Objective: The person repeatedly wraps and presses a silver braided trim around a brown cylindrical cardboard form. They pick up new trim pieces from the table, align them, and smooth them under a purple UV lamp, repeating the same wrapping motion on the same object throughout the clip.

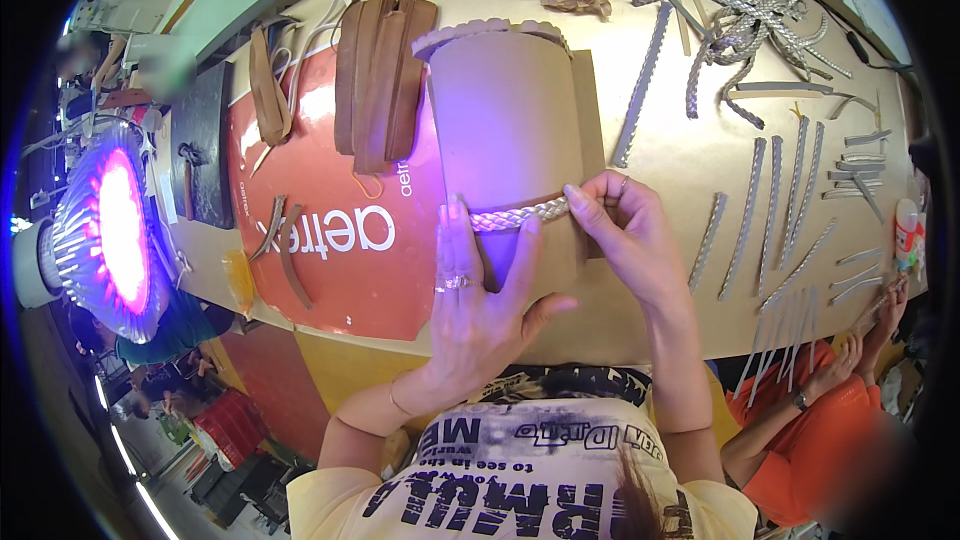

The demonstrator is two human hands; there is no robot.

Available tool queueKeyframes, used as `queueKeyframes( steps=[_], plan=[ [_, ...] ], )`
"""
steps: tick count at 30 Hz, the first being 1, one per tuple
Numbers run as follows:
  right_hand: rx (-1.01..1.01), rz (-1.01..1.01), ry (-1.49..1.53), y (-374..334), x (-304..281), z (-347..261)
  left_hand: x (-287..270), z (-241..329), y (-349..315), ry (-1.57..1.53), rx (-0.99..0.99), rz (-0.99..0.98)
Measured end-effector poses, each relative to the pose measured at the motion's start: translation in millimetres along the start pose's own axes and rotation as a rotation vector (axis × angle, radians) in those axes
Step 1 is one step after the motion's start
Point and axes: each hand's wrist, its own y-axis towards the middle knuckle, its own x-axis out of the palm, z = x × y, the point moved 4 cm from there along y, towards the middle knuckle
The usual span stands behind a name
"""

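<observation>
A silvery braided strap (510,218) lies across the near part of a rounded, tan-covered form (500,120), with a thin brown strip along its far edge. My left hand (470,325) rests on the near side of the form, fingers spread, with fingertips touching the left and middle of the strap. At the strap's right end, my right hand (625,230) pinches it between thumb and fingers. The form has a scalloped edge (490,30) at its far end. What lies under my fingertips is hidden.
Left of the form are brown leather strips (385,80) on a red printed sheet (340,290). A glowing lamp (120,230) stands far left. Grey braided strips (745,215) and a braided bundle (760,25) lie right. An orange-sleeved person (830,460) works at the right edge.
</observation>
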Motion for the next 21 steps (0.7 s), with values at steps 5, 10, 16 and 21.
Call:
queueKeyframes(
  steps=[5, 10, 16, 21],
  plan=[
    [-0.104, 0.167, -0.017, 1.0, -2.4, 7.7, 3.9, -0.2, -0.9, 0.028, 0.000, 0.073],
    [-0.102, 0.210, 0.013, 4.5, -14.5, 12.7, 4.6, -1.4, -1.9, -0.006, -0.002, 0.100],
    [-0.209, 0.289, 0.084, -0.6, -3.5, 12.7, -2.2, -4.0, -7.2, 0.020, -0.060, 0.145],
    [-0.174, 0.180, 0.113, -0.4, 4.3, 12.5, -2.2, -4.4, -9.4, -0.092, -0.071, 0.186]
  ],
)
